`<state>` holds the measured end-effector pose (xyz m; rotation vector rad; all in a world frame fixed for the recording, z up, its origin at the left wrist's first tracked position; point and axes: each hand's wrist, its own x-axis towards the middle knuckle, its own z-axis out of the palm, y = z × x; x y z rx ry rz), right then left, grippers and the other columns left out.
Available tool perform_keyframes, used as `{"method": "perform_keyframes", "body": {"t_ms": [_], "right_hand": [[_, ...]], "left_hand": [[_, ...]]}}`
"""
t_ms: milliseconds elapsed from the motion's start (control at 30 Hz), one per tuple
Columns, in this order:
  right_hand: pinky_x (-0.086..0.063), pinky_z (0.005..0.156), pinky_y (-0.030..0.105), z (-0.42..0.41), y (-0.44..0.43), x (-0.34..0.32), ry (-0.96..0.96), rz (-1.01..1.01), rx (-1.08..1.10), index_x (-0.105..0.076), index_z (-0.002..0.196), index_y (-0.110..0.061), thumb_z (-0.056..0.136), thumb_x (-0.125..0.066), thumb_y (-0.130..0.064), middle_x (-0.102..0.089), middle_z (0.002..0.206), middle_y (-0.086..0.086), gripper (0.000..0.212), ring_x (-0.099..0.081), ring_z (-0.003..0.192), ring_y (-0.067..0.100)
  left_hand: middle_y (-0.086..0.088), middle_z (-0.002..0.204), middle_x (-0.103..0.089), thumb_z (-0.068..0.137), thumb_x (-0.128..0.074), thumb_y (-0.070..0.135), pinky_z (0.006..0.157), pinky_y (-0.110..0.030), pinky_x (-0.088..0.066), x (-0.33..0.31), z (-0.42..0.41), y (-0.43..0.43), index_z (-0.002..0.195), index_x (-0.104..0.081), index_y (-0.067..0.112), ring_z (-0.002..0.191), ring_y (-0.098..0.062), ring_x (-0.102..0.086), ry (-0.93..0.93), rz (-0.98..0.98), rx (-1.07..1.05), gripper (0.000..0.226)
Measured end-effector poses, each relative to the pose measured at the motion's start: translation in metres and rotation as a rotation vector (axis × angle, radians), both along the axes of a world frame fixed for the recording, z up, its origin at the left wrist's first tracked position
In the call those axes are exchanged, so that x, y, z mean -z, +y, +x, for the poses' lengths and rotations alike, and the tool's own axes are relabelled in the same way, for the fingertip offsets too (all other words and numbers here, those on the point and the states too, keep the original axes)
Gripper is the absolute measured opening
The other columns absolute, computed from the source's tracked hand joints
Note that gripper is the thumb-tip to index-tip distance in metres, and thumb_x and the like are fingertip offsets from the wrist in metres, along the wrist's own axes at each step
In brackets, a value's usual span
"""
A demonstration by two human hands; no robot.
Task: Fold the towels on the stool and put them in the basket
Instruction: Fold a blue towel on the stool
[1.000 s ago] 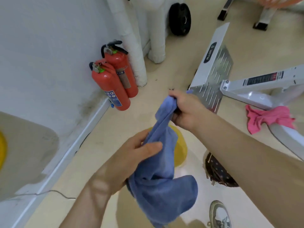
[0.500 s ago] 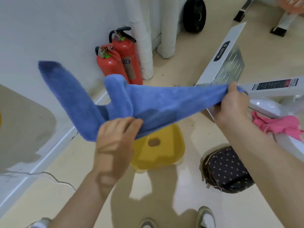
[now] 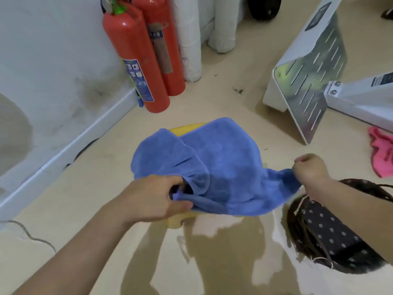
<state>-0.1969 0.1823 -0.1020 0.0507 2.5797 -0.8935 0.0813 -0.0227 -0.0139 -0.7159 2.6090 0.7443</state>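
Observation:
A blue towel [image 3: 225, 167] lies spread over the yellow stool [image 3: 187, 127], covering most of it. My left hand [image 3: 157, 198] grips the towel's near left corner. At the near right corner my right hand [image 3: 309, 169] pinches the towel's edge. The towel's left part is folded over on itself. A dark basket [image 3: 331, 233] with a dotted lining sits on the floor at the right, partly hidden under my right forearm. A pink towel [image 3: 381, 154] lies crumpled on the floor at the far right edge.
Two red fire extinguishers [image 3: 136, 56] stand against the white wall at the back left, beside white wrapped pipes [image 3: 189, 39]. A white machine base with a slotted metal plate [image 3: 312, 81] stands at the back right. A thin cable [image 3: 27, 233] runs along the floor at left.
The towel has come down from being stretched in the air and now lies over the stool. Both hands have lowered with it, still holding its corners. The view has tilted down and closer.

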Motion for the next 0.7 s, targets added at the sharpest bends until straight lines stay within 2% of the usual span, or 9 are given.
{"method": "perform_keyframes", "body": {"t_ms": [100,167,233,300,367,467,533,633,700], "right_hand": [[-0.045,0.083,0.035,-0.01,-0.044,-0.009,0.162,-0.08,-0.228,-0.058,0.104,-0.011,0.08,-0.051,0.001,-0.058,0.098,0.01,0.028,-0.058,0.099,0.034],[-0.043,0.088,0.031,-0.004,-0.076,-0.023,0.219,-0.25,-0.468,-0.057,0.118,-0.016,0.082,-0.055,-0.004,-0.057,0.11,0.005,0.038,-0.056,0.104,0.024],[-0.033,0.098,0.023,0.007,-0.11,-0.036,0.295,-0.368,-0.817,-0.052,0.13,-0.022,0.086,-0.059,-0.015,-0.053,0.127,-0.001,0.045,-0.048,0.118,0.015],[-0.024,0.102,0.021,0.023,-0.138,-0.044,0.456,-0.226,-1.179,-0.048,0.136,-0.025,0.088,-0.062,-0.032,-0.05,0.137,-0.004,0.05,-0.041,0.128,0.015],[-0.029,0.099,0.025,0.033,-0.155,-0.041,0.585,-0.037,-1.363,-0.054,0.129,-0.024,0.086,-0.063,-0.035,-0.055,0.125,-0.001,0.045,-0.047,0.12,0.018],[-0.044,0.077,0.029,0.037,-0.151,-0.034,0.534,-0.053,-1.259,-0.063,0.094,-0.021,0.086,-0.063,-0.022,-0.059,0.089,-0.003,0.009,-0.058,0.089,0.021],[-0.047,0.074,0.035,0.031,-0.141,-0.035,0.572,-0.068,-1.14,-0.058,0.085,-0.02,0.087,-0.059,-0.017,-0.058,0.085,0.001,0.003,-0.057,0.084,0.025],[-0.043,0.07,0.038,0.01,-0.14,-0.043,0.72,-0.238,-0.802,-0.055,0.087,-0.015,0.089,-0.049,-0.011,-0.055,0.09,0.007,0.007,-0.051,0.082,0.027],[-0.046,0.079,0.042,0.0,-0.149,-0.044,0.714,-0.345,-0.67,-0.058,0.1,-0.01,0.089,-0.047,-0.009,-0.056,0.1,0.013,0.016,-0.053,0.092,0.03]], "left_hand": [[0.019,0.066,-0.061,0.084,-0.044,0.066,0.07,-0.027,-0.047,-0.01,-0.016,-0.013,0.094,-0.052,0.045,0.065,-0.002,-0.056,0.024,0.029,-0.062,0.024],[0.013,0.072,-0.06,0.084,-0.043,0.064,0.07,-0.032,-0.047,-0.004,-0.026,-0.016,0.119,-0.043,0.046,0.068,-0.008,-0.055,0.137,-0.308,-0.022,0.039],[0.011,0.093,-0.058,0.079,-0.049,0.067,0.07,-0.032,-0.044,0.007,-0.034,-0.016,0.129,-0.034,0.044,0.089,-0.017,-0.056,0.208,-0.593,0.035,0.057],[0.011,0.105,-0.049,0.076,-0.052,0.068,0.071,-0.032,-0.043,0.023,-0.042,-0.017,0.117,-0.044,0.039,0.101,-0.016,-0.051,0.194,-0.666,0.12,0.051],[0.012,0.089,-0.047,0.08,-0.054,0.055,0.066,-0.031,-0.041,0.029,-0.043,-0.014,0.08,-0.049,0.031,0.087,-0.014,-0.05,0.256,-0.604,0.132,0.025],[0.005,0.059,-0.043,0.075,-0.058,0.025,0.052,-0.023,-0.032,0.017,-0.025,-0.008,0.059,-0.037,0.021,0.059,-0.011,-0.042,0.581,-0.485,-0.215,0.027],[0.001,0.056,-0.044,0.073,-0.057,0.016,0.05,-0.021,-0.033,0.002,0.008,-0.014,0.061,-0.039,0.013,0.053,-0.012,-0.037,0.776,-0.444,-0.587,0.022],[0.001,0.064,-0.055,0.071,-0.06,0.016,0.058,-0.035,-0.042,-0.004,0.065,-0.025,0.076,-0.046,0.018,0.062,-0.026,-0.052,0.683,-0.473,-0.883,0.015],[-0.003,0.075,-0.061,0.064,-0.062,0.022,0.063,-0.041,-0.047,0.01,0.091,-0.032,0.088,-0.042,0.026,0.067,-0.032,-0.058,0.507,-0.354,-0.997,0.031]]}}
